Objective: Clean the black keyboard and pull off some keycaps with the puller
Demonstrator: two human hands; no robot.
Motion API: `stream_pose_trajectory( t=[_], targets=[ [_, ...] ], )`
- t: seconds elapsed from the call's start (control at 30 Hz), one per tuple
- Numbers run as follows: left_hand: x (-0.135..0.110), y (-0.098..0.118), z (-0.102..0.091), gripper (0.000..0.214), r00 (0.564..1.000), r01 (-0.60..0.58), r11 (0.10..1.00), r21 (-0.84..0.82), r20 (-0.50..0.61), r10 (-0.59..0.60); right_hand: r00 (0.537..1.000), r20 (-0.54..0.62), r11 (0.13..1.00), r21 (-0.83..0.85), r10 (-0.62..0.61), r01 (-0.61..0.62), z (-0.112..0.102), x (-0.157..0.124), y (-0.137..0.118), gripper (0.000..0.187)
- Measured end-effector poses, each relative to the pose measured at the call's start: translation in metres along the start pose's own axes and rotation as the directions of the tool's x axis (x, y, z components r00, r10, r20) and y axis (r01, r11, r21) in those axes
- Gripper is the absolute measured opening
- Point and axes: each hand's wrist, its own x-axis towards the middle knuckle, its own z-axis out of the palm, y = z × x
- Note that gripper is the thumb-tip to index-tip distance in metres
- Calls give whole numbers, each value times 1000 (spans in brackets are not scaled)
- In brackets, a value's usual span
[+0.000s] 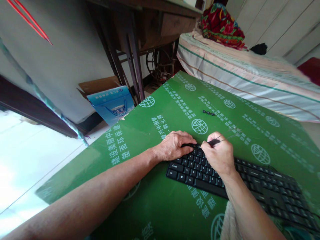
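A black keyboard [205, 181] lies aslant on the green-covered table. My left hand [177, 145] rests at its far left corner, fingers along the back edge and thumb by the top row, gripping it. Beside it, my right hand [220, 155] is closed around a thin dark tool [214, 142] whose exact kind I cannot make out. The tool's front end points at the top row of keys, close to my left fingertips. Some keys are covered by my right hand and forearm. Several small black pieces [208, 112], like keycaps, lie farther back on the table.
The green table cover [150, 133] has white printed writing and globe marks. A blue cardboard box [112, 103] stands on the floor at left. Behind are a wooden stand with an iron wheel [160, 63] and a bed [245, 73]. A light cloth [230, 223] hangs near my right forearm.
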Motion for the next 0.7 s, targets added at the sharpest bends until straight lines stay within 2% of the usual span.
stream_pose_trajectory(
  t=[0.2,0.33,0.5,0.7],
  targets=[
    [1,2,-2,24,999,-2,1000,22,34,1,997,-66,989,148,40,-30,-2,3,0,14],
    [1,3,-3,24,999,-8,1000,9,32,8,997,-36,959,280,64,-51,0,4,0,16],
    [1,3,-3,23,1000,-8,1000,-11,12,8,991,28,847,517,132,-127,2,6,1,18],
    [2,19,-10,34,994,92,993,-71,-59,-97,980,114,679,707,164,-196,3,6,-2,21]
  ],
)
